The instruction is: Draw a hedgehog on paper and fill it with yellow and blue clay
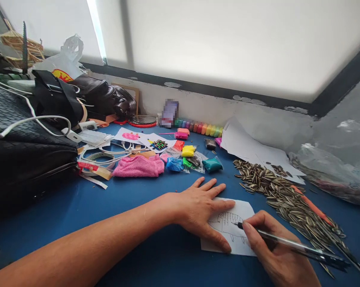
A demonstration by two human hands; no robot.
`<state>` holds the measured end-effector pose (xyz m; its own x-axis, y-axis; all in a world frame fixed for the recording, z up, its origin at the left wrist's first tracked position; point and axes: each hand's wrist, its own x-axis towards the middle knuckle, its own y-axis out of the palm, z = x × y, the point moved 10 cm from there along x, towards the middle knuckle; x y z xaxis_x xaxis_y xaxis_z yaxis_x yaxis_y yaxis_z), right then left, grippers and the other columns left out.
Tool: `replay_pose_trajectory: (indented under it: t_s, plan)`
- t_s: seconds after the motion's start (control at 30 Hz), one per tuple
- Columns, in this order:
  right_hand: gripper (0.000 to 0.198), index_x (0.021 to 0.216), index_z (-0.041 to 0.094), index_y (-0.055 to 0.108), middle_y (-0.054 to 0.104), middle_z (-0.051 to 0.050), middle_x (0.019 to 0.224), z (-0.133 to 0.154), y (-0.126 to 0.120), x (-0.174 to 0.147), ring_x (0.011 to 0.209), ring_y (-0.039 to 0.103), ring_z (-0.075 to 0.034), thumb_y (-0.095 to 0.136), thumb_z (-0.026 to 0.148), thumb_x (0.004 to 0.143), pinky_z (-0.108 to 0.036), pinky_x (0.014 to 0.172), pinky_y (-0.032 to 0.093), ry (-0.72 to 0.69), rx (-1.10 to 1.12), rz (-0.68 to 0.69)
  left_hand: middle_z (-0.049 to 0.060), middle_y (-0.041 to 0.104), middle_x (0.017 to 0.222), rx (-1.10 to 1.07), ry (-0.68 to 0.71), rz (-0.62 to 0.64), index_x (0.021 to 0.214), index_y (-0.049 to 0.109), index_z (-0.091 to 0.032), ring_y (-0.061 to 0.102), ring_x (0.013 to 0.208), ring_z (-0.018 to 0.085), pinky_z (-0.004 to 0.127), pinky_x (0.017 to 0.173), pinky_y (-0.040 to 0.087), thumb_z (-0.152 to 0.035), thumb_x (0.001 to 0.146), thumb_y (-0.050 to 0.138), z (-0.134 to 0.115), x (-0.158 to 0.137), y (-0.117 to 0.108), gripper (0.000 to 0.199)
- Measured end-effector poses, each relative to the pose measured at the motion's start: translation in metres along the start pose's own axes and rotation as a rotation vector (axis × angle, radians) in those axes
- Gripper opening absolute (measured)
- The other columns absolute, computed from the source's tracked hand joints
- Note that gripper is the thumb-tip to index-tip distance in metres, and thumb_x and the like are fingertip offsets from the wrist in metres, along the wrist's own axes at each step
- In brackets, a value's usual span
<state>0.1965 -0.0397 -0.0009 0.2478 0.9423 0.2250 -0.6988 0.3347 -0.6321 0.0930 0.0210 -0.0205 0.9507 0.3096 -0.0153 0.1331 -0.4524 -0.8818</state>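
A white sheet of paper (pixel 218 247) lies on the blue table, bearing a line drawing (pixel 228 223) of a rounded animal with short legs and rows of small marks on its back. My left hand (pixel 200 211) rests flat on the sheet's left part with fingers spread, covering some of it. My right hand (pixel 275 247) grips a pen (pixel 299 244) with a clear barrel, its dark tip on or just above the drawing's body. Just right of the sheet is a pile of striped sunflower seeds (pixel 287 195).
Packets of coloured clay (pixel 212 164), a pink cloth (pixel 139 165) and white cables (pixel 129 147) lie beyond my left hand. Black bags (pixel 27 151) stand at left. White papers (pixel 252 147) and a clear plastic bag (pixel 335 167) lie at right, near an orange stick (pixel 311 205).
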Motion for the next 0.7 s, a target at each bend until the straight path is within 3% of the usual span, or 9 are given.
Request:
replay_pose_trajectory:
  t_s: [0.43,0.7]
  plan:
    - [0.026,0.068,0.025,0.055,0.047,0.006,0.056,-0.0036,0.0015,0.0021,0.049,0.042,-0.012,0.054,0.043,0.086,-0.023,0.047,0.036,-0.006,-0.033,0.030,0.018,0.008,0.160,-0.011,-0.011,0.002,0.152,0.027,-0.022,-0.002,0.148,0.035,0.057,0.116,-0.001,-0.077,0.076,0.053,0.0004,-0.0003,0.0002,0.097]
    - [0.025,0.067,0.025,0.055,0.047,0.005,0.055,0.0028,0.0015,0.0040,0.048,0.042,-0.012,0.055,0.040,0.086,-0.024,0.046,0.035,-0.085,-0.046,0.034,0.017,0.006,0.161,0.012,-0.012,0.014,0.153,0.026,-0.021,-0.001,0.148,0.036,0.058,0.117,0.000,-0.077,0.077,0.053,0.0005,0.0000,0.0007,0.098]
